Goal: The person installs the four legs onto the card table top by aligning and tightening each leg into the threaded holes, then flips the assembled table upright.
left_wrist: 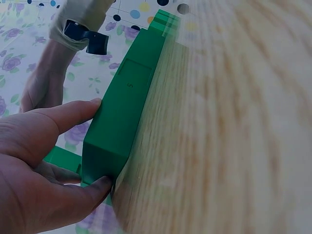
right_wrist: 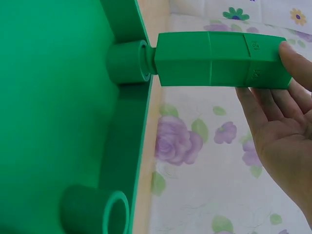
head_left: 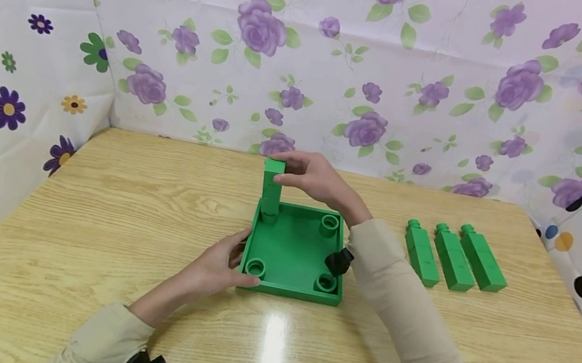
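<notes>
The right hand (head_left: pixel 316 178) pinches the upper end of a green leg (head_left: pixel 272 182) between thumb and fingers, holding it upright over the far-left corner of a green square tray (head_left: pixel 293 244), its narrow neck at the mouth of the corner socket (right_wrist: pixel 127 62). The left hand (head_left: pixel 213 264) grips the tray's near-left corner, thumb along the near side, fingers against the left wall. Three more green legs (head_left: pixel 453 258) lie side by side on the wooden worktop (head_left: pixel 122 213), right of the tray.
</notes>
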`<state>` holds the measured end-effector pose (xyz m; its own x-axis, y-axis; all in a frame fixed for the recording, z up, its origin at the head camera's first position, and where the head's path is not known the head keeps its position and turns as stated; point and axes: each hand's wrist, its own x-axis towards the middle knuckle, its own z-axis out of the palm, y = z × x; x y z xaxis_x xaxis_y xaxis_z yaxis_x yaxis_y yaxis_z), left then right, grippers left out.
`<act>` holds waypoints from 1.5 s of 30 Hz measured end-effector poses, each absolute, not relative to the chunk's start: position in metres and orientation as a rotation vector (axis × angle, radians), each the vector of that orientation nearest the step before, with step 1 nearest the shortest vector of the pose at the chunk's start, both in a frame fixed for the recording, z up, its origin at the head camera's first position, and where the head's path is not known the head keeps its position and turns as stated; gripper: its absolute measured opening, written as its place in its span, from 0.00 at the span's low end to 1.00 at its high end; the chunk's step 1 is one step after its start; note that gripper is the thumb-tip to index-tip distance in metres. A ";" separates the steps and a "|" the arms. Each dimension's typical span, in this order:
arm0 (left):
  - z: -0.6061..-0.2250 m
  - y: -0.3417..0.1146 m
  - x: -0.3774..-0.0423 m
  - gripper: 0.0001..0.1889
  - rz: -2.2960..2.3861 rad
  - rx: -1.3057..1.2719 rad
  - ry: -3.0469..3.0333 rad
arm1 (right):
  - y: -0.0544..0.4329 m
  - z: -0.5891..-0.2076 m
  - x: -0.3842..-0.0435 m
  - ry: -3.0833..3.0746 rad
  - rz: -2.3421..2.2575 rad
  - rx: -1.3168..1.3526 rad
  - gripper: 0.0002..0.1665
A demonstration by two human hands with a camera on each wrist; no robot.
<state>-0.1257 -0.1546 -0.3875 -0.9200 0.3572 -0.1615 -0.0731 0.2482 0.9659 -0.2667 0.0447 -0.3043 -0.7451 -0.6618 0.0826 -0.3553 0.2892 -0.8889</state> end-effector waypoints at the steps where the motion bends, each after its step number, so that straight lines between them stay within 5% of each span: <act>1: -0.387 -0.155 -0.126 0.52 1.713 0.259 2.179 | 0.045 -0.304 -0.267 2.263 -1.431 -0.938 0.27; 45: -0.387 -0.155 -0.125 0.51 1.705 0.287 2.181 | 0.025 -0.320 -0.247 2.685 -1.419 -0.837 0.23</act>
<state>-0.1255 -0.1555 -0.3867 -0.9160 0.3711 -0.1523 -0.0582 0.2527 0.9658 -0.2473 0.0253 -0.3202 -0.8586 -0.4492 0.2469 -0.4570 0.4528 -0.7656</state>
